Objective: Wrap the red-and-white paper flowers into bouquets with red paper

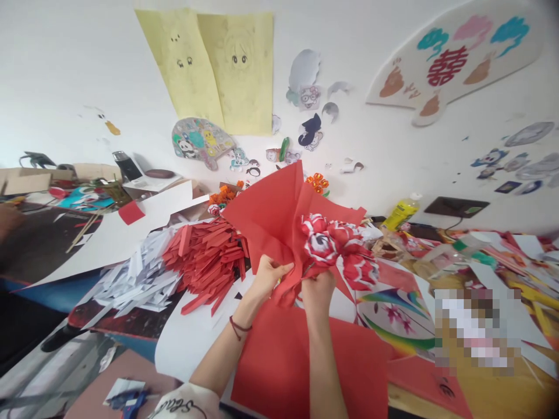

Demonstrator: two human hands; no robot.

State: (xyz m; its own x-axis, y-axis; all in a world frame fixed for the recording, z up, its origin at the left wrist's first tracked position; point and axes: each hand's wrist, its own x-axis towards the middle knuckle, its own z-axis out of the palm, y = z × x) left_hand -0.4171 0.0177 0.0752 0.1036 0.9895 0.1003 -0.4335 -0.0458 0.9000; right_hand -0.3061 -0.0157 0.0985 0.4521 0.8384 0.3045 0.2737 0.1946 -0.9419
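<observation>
Red wrapping paper (271, 215) stands gathered in folds at the middle of the table. My left hand (268, 278) pinches its lower left side between thumb and fingers. At the right, my right hand (319, 288) is closed round the base of a bunch of red and white paper flowers (325, 247), which leans right against the folded paper. The stems are mostly hidden by the hand and folds. Below my hands lies a flat red sheet (310, 361) over white paper.
Piles of red paper strips (209, 259) and white paper strips (135, 285) lie to the left. A glue gun (131, 401) rests at the lower left. A yellow bottle (399, 212) and paper scraps stand or lie at right. A person's hand (11, 221) shows at the left edge.
</observation>
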